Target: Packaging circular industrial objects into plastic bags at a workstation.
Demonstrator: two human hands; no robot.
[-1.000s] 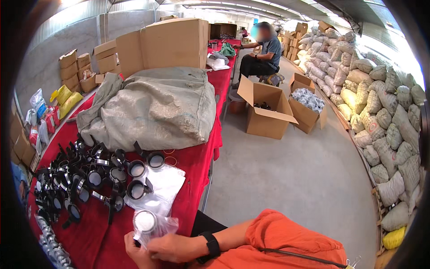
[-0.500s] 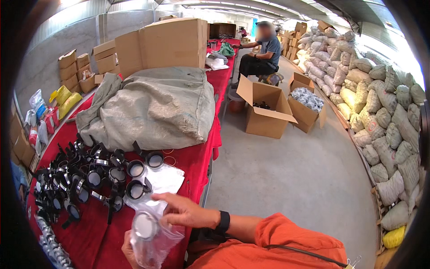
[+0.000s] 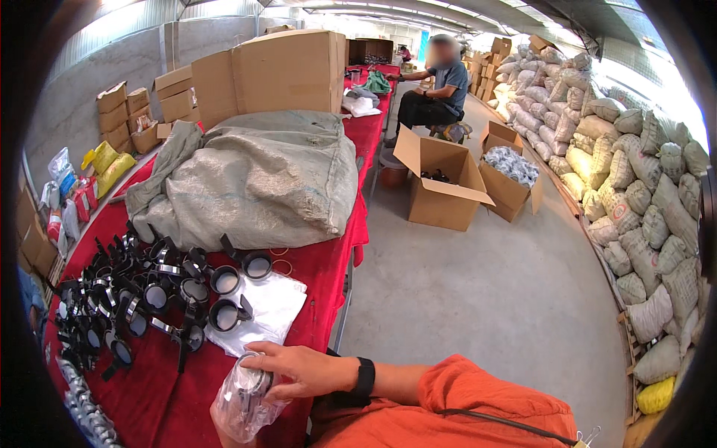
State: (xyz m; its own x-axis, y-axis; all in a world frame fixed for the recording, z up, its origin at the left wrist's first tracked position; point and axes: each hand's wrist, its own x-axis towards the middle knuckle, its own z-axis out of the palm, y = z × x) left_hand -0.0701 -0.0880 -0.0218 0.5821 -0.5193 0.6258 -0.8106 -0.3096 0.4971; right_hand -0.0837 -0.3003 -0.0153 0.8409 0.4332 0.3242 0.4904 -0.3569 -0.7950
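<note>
Near the table's front edge, my left hand (image 3: 222, 427) holds a clear plastic bag (image 3: 235, 399) from below, its fingers mostly hidden behind the film. Inside the bag sits a round piece with a pale disc face. My right hand (image 3: 302, 371) is closed over the top of this bagged piece, fingers on its rim and thumb on the near side. Just beyond lie white plastic bags (image 3: 280, 302) in a flat stack, with a black round-framed piece (image 3: 225, 316) resting on them. To the left is a heap of similar black-framed pieces (image 3: 138, 299) with handles and silvery rims.
A large woven sack (image 3: 254, 179) lies across the red-covered table (image 3: 160, 392), before a tall cardboard box (image 3: 280, 71). Wrapped pieces (image 3: 86, 403) line the near-left edge. Open cartons (image 3: 446, 201) stand on the floor; a seated person (image 3: 441, 89) works farther off. Sacks (image 3: 627, 179) are piled right.
My right hand has come down and closed over the bagged piece. The bag is gathered more tightly around the piece, whose disc face is now less visible.
</note>
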